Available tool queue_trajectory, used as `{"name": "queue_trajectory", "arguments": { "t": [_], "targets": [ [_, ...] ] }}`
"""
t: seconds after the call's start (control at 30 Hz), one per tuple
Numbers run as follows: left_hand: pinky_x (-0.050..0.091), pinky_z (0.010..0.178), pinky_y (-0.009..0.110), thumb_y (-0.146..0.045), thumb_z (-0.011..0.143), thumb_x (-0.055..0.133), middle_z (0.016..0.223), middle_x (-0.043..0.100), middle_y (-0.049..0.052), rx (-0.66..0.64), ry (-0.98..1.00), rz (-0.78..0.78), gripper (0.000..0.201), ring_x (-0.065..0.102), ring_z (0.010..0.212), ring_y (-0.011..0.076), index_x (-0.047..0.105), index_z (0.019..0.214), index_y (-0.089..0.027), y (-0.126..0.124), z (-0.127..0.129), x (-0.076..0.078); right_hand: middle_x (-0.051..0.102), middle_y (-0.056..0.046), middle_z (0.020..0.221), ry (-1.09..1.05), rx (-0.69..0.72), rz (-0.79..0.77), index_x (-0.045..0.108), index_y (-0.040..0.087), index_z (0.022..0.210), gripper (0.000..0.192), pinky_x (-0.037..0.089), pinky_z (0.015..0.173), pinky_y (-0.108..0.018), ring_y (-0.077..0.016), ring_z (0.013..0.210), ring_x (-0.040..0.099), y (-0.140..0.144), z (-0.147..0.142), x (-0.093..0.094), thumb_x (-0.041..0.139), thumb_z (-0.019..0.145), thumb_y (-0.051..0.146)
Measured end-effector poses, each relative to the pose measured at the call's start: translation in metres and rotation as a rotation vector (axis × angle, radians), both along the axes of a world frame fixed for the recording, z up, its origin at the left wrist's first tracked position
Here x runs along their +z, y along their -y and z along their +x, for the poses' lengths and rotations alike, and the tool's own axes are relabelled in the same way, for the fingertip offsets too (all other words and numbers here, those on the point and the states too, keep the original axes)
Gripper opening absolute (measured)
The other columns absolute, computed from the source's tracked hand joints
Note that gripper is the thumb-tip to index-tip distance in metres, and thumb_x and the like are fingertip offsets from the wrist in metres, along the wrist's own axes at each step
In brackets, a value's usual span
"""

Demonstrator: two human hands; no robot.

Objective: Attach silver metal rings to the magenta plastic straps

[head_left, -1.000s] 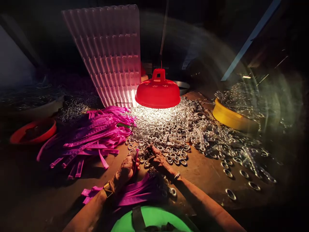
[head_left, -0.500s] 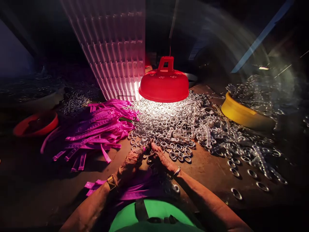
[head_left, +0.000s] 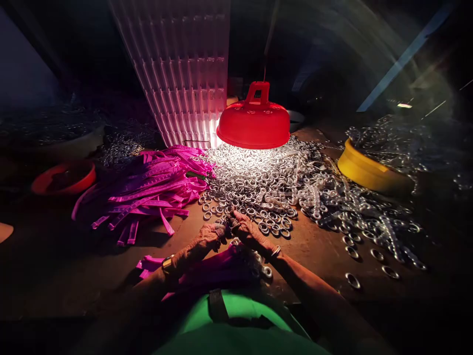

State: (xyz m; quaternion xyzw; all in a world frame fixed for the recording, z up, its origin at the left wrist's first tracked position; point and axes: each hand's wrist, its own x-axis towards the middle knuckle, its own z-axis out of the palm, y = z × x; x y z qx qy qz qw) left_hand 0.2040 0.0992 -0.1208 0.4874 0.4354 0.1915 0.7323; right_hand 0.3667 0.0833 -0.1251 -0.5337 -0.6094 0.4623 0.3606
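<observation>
Brown, scuffed tabletop [head_left: 321, 256] is carrying everything here, w/ a ribbed white panel [head_left: 185, 69] leaning up at the back and the rest of the room sitting in near-total dark. The red lamp [head_left: 253, 124] is hanging low over a big heap of metal rings [head_left: 258, 182]. Left of that a pile of purple straps [head_left: 148, 190] is lying, plus a yellow bowl [head_left: 364, 170] far right and a red bowl [head_left: 64, 177] far left.

Both hands are meeting at the near edge of the heap: left hand [head_left: 207, 238] fingers are pinching shut on a strap end [head_left: 220, 230], right hand [head_left: 248, 231] fingers are closing on a ring [head_left: 233, 223], tho it's too small to be sure. More straps [head_left: 214, 268] are lying under the wrists.

Risk imo: the light is so patchy that the ring could be slipping off the strap unnoticed, or the forearms could be dragging loose rings off the edge.
</observation>
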Motion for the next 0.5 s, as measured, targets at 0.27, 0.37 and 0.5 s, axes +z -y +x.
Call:
{"name": "queue_trajectory", "arguments": {
  "t": [0.27,0.37,0.5],
  "targets": [
    [0.010,0.037,0.023,-0.052,0.064,0.070,0.038,0.028,-0.009,-0.124,-0.075,-0.079,0.043,0.019,0.034,0.0028,0.049,0.054,-0.016,0.002,-0.020,0.052,0.056,0.002,0.064,0.298,0.214,0.116,0.046,0.019,0.100,0.016,0.026,0.047,-0.022,-0.0089,0.048,0.044,0.050,-0.010,0.054,0.046,0.088,0.029],
    [0.011,0.039,0.024,-0.055,0.067,0.068,0.043,0.028,-0.008,-0.251,-0.050,-0.081,0.048,0.021,0.039,0.0033,0.047,0.052,-0.015,0.021,-0.026,0.052,0.057,0.001,0.062,0.446,0.233,0.131,0.044,0.018,0.101,0.019,0.020,0.048,-0.025,-0.0091,0.047,0.041,0.082,-0.012,0.054,0.050,0.083,0.021],
    [0.018,0.043,0.024,-0.064,0.066,0.066,0.047,0.036,-0.004,-0.271,0.102,-0.145,0.056,0.030,0.043,0.0051,0.042,0.050,-0.015,0.050,-0.030,0.040,0.062,-0.001,0.068,0.426,0.272,0.094,0.038,0.019,0.109,0.036,0.022,0.051,-0.027,-0.0111,0.052,0.044,0.112,-0.015,0.044,0.056,0.077,0.017]
  ]
}}
